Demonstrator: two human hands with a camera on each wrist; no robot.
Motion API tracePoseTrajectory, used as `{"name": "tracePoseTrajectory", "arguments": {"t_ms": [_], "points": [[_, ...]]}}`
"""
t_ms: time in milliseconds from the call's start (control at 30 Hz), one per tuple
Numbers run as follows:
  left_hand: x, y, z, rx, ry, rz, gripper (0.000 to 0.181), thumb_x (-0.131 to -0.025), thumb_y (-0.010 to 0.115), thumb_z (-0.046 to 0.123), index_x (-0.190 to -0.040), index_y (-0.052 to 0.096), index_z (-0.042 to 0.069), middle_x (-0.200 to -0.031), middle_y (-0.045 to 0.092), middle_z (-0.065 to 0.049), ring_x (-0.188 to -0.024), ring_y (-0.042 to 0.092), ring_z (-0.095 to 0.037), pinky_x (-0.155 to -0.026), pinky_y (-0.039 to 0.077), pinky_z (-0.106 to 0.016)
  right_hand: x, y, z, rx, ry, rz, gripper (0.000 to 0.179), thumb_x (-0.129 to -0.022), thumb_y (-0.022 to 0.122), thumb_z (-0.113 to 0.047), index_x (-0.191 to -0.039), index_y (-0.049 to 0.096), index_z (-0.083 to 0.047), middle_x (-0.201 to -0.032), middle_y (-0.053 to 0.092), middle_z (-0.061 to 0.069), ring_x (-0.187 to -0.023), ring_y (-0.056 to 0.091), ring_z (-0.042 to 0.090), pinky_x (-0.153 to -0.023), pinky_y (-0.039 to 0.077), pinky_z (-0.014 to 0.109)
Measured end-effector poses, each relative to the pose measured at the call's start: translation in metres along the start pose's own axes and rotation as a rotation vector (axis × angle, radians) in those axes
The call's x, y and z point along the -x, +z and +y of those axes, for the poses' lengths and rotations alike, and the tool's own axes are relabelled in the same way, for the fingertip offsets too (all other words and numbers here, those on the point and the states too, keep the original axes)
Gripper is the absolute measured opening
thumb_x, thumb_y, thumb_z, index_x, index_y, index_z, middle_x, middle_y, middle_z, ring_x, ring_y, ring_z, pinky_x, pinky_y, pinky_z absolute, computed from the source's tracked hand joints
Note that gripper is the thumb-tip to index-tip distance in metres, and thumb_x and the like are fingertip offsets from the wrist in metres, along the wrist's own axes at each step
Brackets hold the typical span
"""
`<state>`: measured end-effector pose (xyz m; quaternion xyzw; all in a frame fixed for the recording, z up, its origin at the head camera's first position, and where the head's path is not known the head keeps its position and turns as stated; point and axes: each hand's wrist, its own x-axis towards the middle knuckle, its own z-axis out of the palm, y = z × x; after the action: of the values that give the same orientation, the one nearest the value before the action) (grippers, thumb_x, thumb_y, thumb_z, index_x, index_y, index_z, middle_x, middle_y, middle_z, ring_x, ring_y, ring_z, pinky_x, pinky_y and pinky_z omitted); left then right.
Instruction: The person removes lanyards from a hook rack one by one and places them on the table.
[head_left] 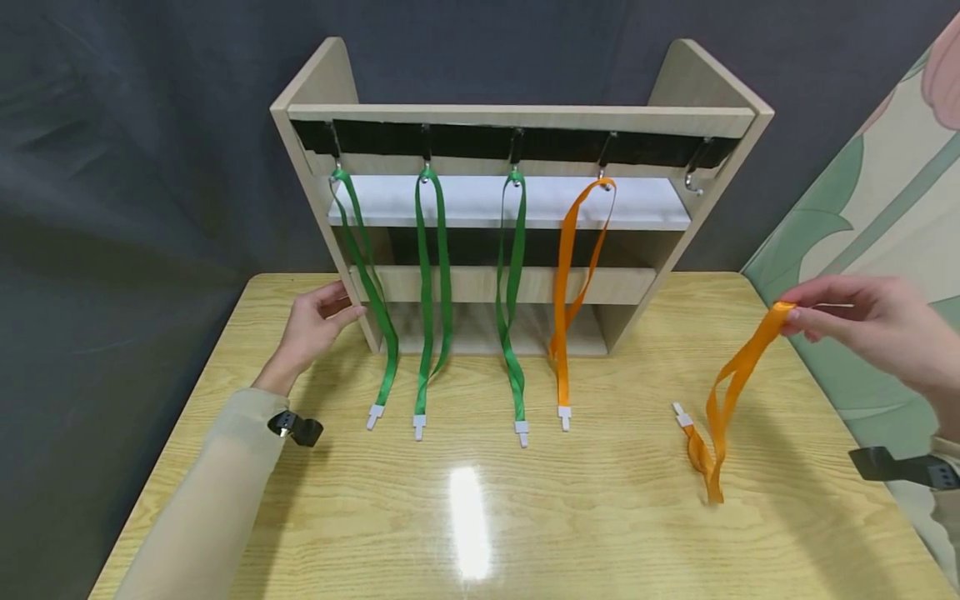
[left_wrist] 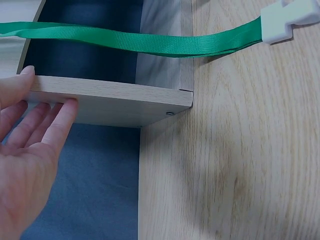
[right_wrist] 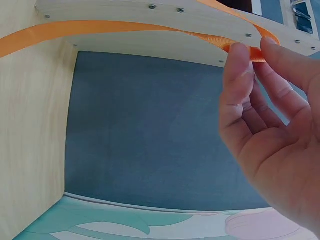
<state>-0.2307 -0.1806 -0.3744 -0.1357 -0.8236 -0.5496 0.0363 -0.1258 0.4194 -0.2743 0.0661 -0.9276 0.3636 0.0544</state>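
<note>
My left hand [head_left: 311,329] holds the left side panel [left_wrist: 115,91] of a wooden rack [head_left: 517,115], thumb on its front edge and fingers along the outer face. At the table's right side, my right hand [head_left: 870,321] pinches the loop end of an orange lanyard [head_left: 750,358]. This lanyard droops down and left, its white clip [head_left: 682,415] low over the table. From the rack's hooks hang several lanyards: three green, including the leftmost green lanyard [head_left: 392,354], and one orange, the hanging orange lanyard [head_left: 564,283]. The rightmost hook [head_left: 693,182] carries nothing.
The rack stands at the back of a wood-grain table [head_left: 360,517]. A white shelf [head_left: 465,200] runs behind the hanging straps. Dark cloth [head_left: 150,150] covers the back and left, and a floral-patterned surface [head_left: 892,217] lies on the right.
</note>
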Motion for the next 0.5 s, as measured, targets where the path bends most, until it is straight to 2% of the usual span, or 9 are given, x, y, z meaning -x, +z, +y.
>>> {"name": "tracePoseTrajectory", "arguments": {"t_ms": [67, 267, 500], "points": [[-0.002, 0.000, -0.004, 0.001, 0.004, 0.000, 0.043, -0.092, 0.061, -0.002, -0.133, 0.050, -0.009, -0.126, 0.055, -0.026, -0.115, 0.052, -0.039, -0.084, 0.049, -0.021, 0.000, 0.002, 0.003, -0.010, 0.009, -0.014, 0.015, -0.089, 0.064, 0.003, -0.103, 0.066, 0.005, -0.080, 0.070, 0.005, -0.066, 0.062, 0.013, -0.058, 0.050, 0.016], [-0.010, -0.001, -0.031, 0.013, -0.005, 0.010, 0.045, -0.092, 0.065, 0.006, -0.135, 0.052, -0.001, -0.127, 0.057, -0.020, -0.116, 0.053, -0.033, -0.084, 0.048, -0.021, -0.001, 0.006, 0.012, 0.006, 0.013, -0.060, 0.016, -0.090, 0.063, 0.004, -0.105, 0.064, 0.006, -0.082, 0.070, 0.005, -0.070, 0.065, 0.012, -0.059, 0.052, 0.018], [-0.010, -0.001, -0.037, -0.021, 0.016, 0.018, 0.045, -0.092, 0.066, 0.011, -0.135, 0.053, 0.002, -0.125, 0.059, -0.018, -0.114, 0.055, -0.031, -0.086, 0.049, -0.027, 0.001, 0.011, 0.025, -0.014, -0.001, -0.169, 0.017, -0.088, 0.065, 0.005, -0.104, 0.066, 0.004, -0.088, 0.070, 0.009, -0.073, 0.066, 0.016, -0.059, 0.053, 0.024]]}}
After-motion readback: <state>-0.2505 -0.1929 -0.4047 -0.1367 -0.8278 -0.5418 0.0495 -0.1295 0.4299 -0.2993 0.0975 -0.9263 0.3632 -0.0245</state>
